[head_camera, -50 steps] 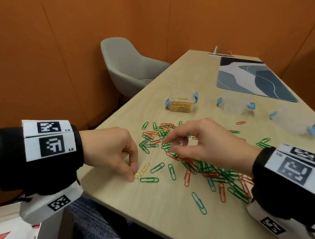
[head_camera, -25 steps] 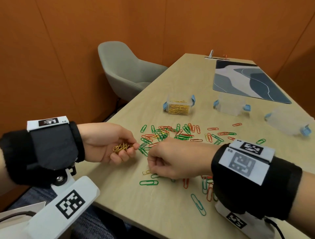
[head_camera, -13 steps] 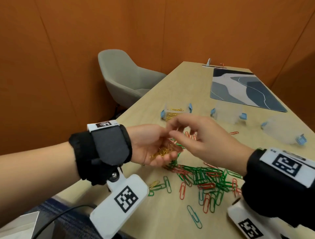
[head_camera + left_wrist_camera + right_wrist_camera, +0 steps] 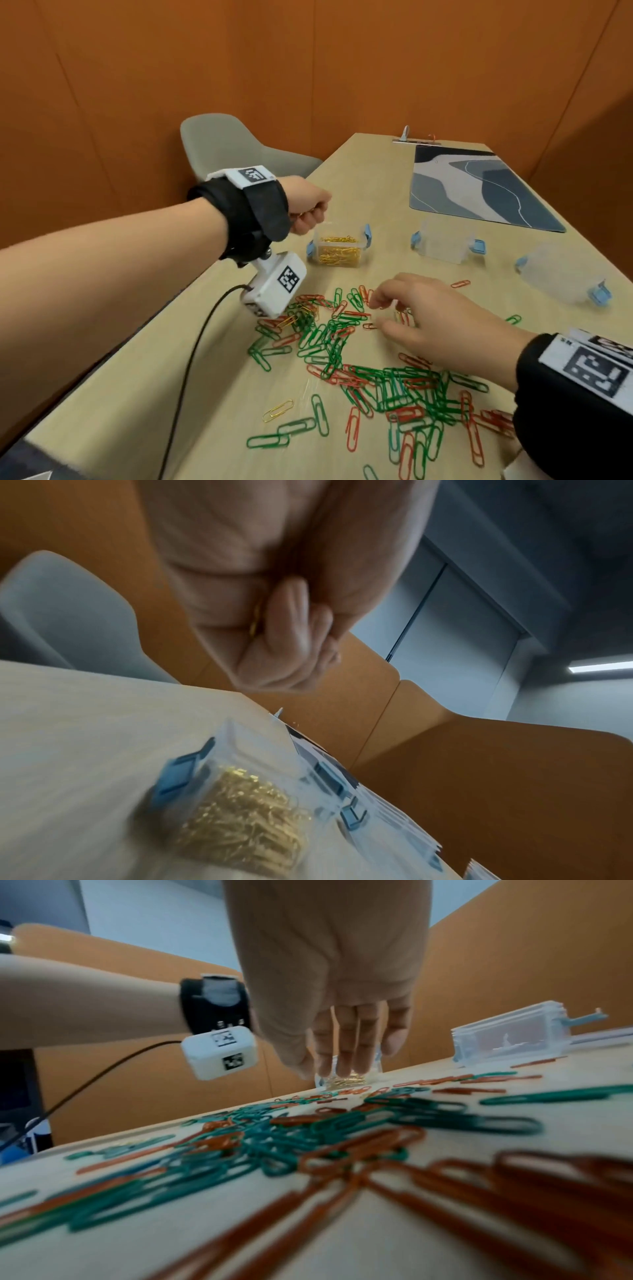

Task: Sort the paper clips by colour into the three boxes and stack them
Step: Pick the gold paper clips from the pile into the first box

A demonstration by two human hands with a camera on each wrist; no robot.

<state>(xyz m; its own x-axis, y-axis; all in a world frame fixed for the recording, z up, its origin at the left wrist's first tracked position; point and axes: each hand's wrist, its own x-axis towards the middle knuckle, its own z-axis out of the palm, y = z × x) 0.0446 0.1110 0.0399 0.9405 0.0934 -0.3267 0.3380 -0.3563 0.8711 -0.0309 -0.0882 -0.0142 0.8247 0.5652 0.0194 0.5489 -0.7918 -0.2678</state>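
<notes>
My left hand (image 4: 308, 214) is a fist around a bunch of gold clips (image 4: 254, 624), held just left of and above the clear box of gold clips (image 4: 338, 250), which also shows below the fist (image 4: 240, 821). My right hand (image 4: 411, 315) hovers with loosely spread fingers (image 4: 346, 1047) over the mixed pile of green and red clips (image 4: 359, 356); nothing shows between them. One loose gold clip (image 4: 278, 410) lies near the table's front edge. Two more clear boxes stand further right, one (image 4: 445, 245) in the middle and one (image 4: 561, 277) at the far right.
A grey-blue patterned mat (image 4: 479, 186) lies at the table's far end. A grey chair (image 4: 233, 147) stands beyond the left edge. A black cable (image 4: 191, 356) hangs from my left wrist camera over the table's (image 4: 212, 394) left side.
My left hand, cupping gold clips near the pile, has closed into a fist and moved away to the gold box. My right hand dropped from the left palm back down over the pile.
</notes>
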